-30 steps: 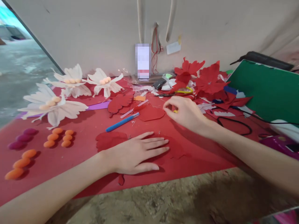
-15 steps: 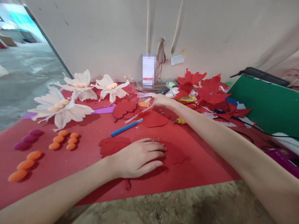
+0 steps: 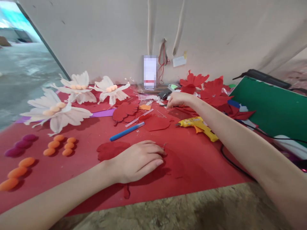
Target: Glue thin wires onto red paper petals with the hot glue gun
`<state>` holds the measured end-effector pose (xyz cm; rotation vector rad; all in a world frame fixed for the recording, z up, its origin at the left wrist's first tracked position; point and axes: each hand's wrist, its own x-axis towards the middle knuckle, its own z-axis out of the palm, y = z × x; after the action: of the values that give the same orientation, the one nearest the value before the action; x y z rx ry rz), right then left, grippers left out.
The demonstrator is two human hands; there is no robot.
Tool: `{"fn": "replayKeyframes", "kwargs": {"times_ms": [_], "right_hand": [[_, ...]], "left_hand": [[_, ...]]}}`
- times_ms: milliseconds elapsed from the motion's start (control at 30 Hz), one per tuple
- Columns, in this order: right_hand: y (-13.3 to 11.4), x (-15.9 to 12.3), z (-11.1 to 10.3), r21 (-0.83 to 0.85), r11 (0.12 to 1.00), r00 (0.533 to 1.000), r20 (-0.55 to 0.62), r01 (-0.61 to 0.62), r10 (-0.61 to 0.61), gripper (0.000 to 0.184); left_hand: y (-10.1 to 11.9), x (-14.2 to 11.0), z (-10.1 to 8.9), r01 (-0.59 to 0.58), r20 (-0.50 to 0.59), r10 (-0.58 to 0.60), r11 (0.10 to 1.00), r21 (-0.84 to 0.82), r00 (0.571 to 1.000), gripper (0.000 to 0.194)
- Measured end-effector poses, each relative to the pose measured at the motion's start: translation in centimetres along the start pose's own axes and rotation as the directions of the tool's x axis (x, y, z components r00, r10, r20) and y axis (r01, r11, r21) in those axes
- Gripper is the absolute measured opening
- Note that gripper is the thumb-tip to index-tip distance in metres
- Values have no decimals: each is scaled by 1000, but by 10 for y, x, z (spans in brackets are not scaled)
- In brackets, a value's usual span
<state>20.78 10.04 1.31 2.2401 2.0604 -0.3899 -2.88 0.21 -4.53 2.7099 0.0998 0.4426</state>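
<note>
Your right hand [image 3: 179,99] bends down at the far side of the work, thumb and fingers drawn narrowly together over a dark blade [image 3: 162,105] whose tip shows to their left; whether they grip it or only hang above it, you can't make out from here. The blade's long axis runs nearly sideways across your view, and your fingers meet it from the right and above — that crossing looks like the relation to mind. Just nearer you lie a thin pale sliver [image 3: 161,114] and a flat red petal piece [image 3: 157,124]. Your left hand [image 3: 137,161] rests palm down, fingers close together, on a red cut-out [image 3: 107,150], pressing over it with nothing visibly pinched; a scalloped lobe sticks out to its left. From your right hand, that cut-out lies toward you and to the left, well apart from the blade — so the left hand is nearer the cut-out, the right nearer the blade. Between them, beyond your left hand, a blue pen [image 3: 127,131] slants away to the right. A yellow glue gun [image 3: 195,123] sits just beside your right forearm, nozzle pointing left. Farther out, white flowers [image 3: 59,111] stand at left, red flowers [image 3: 212,89] at right.
</note>
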Motion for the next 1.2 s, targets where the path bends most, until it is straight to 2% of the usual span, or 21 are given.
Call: {"fn": "replayKeyframes", "kwargs": {"times_ms": [100,300,567,967,1200], "right_hand": [[-2,-1,4,1,1000,999,21,30,-30,23],[-17,-9,22,-1,997,984,162,79,-78,25],[-15,3,23,-15,1000,984,175,5,-2,30],[-9,10,24,-1,1000,995,101,-12,12,31],[-5,33,9,-76,997,991,-130,8,-18,31]], "left_hand": [[1,1,1,35,-11,-35,999,2,999,45],[2,0,3,61,-21,-61,998,3,998,44],[-1,-1,8,62,-30,-62,998,-1,998,42],[0,-1,6,55,-36,-55,998,3,998,41],[5,0,4,64,-45,-62,997,33,997,40]]}}
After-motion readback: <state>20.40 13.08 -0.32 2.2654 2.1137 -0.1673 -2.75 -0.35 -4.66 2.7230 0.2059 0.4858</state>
